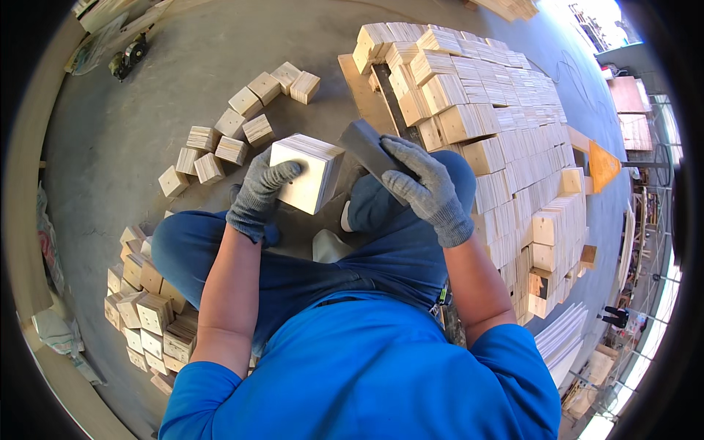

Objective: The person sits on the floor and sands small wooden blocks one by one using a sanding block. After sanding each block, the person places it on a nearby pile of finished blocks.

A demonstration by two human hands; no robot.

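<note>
Both my hands wear grey knit gloves. My left hand (265,187) is closed on a square plywood block (306,170), its thumb pressed to the pale face and its other fingers hidden behind. The block is tilted and held up above my lap. To its right, my right hand (425,183) grips a dark grey, flat rectangular block (364,149), which looks like a sanding block. A small gap separates the dark block from the plywood one. My crossed legs in blue trousers (396,235) lie beneath both hands.
A large stack of plywood blocks (506,125) stands on a pallet to my right. Several loose blocks (246,101) sit on the concrete floor (110,161) ahead, and a heap of blocks (154,314) lies by my left knee. A yellow triangular part (603,166) juts out beyond the stack.
</note>
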